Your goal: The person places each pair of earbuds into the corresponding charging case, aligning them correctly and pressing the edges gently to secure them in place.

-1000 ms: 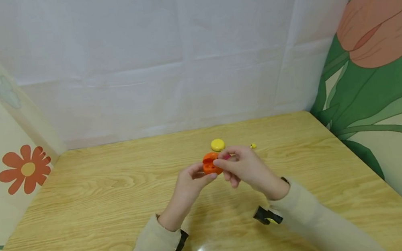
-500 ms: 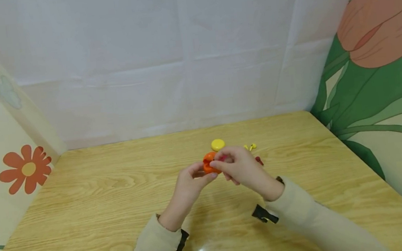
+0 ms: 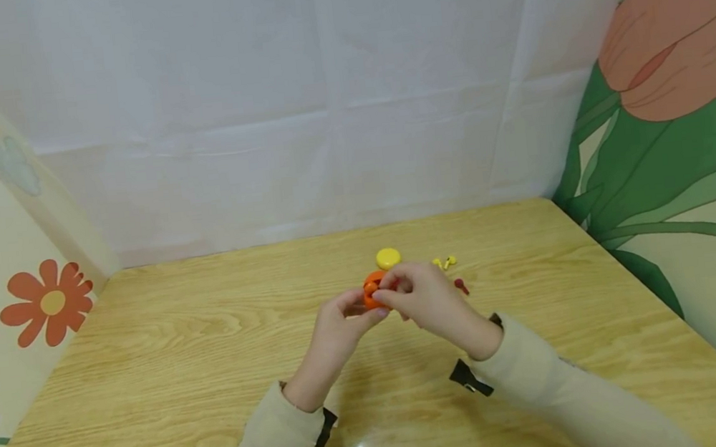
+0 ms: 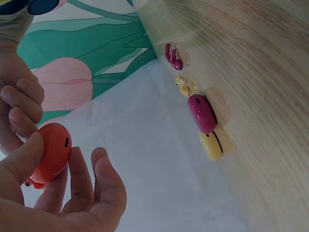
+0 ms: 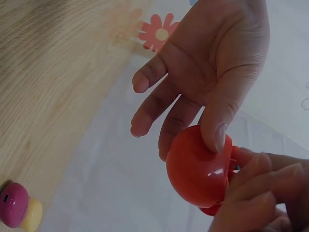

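Note:
An orange earbud case [image 3: 378,301], its lid raised, is held above the table between the thumb and fingers of my left hand [image 3: 337,326]. The left wrist view shows the rounded back of this case [image 4: 57,147] with a small dark port. At its opening, my right hand [image 3: 433,306] pinches a small orange earbud [image 3: 371,288], partly hidden by the fingertips. The right wrist view has the case [image 5: 195,166] under my left thumb, with the right fingers against its opening. How far the earbud sits in the case is hidden.
On the wooden table [image 3: 215,352] lie a yellow case [image 3: 389,258] and a magenta case [image 4: 202,113], side by side. Yellow earbuds [image 3: 451,262] and dark red earbuds [image 3: 461,286] lie to the right. A white cloth [image 3: 263,175] hangs behind the table.
The right hand has shifted slightly left over the case, uncovering the yellow and dark red earbuds. An orange earbud now shows at the case opening. The left hand has barely moved.

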The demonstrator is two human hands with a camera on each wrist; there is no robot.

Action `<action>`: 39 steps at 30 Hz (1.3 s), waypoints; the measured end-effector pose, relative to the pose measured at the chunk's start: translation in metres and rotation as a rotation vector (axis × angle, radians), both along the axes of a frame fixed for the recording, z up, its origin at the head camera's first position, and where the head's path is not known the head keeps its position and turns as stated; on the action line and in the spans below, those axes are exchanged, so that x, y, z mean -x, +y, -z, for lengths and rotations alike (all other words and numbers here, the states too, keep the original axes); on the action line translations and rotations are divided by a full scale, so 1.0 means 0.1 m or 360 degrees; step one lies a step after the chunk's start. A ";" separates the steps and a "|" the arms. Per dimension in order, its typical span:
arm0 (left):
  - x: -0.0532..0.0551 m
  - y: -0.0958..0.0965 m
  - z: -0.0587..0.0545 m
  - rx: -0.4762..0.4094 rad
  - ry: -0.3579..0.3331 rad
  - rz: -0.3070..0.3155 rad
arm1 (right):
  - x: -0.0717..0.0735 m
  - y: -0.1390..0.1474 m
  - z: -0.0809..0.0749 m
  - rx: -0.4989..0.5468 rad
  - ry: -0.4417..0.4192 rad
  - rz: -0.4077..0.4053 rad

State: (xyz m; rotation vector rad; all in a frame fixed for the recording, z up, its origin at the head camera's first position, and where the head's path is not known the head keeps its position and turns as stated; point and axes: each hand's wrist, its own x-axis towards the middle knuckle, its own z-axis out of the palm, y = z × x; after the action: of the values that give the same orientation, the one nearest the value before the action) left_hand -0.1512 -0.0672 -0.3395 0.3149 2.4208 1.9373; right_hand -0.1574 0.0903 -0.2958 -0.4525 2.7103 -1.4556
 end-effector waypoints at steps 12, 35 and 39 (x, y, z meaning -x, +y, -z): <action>0.01 0.01 0.04 -0.0012 0.0048 0.0015 | 0.01 -0.05 0.01 0.0015 0.0397 -0.0158; 0.01 -0.04 0.00 -0.0024 -0.0146 0.0035 | 0.19 0.19 0.15 0.0475 -0.0135 0.0090; 0.01 -0.05 0.00 -0.0051 -0.0155 0.0033 | 0.17 0.19 0.16 0.0582 -0.0253 0.0008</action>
State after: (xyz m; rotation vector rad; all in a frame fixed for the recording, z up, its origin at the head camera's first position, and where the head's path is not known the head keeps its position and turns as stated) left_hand -0.1520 -0.0719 -0.3395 0.2394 2.3194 1.9371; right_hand -0.1747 0.1092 -0.3119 -0.3225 2.3302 -1.9065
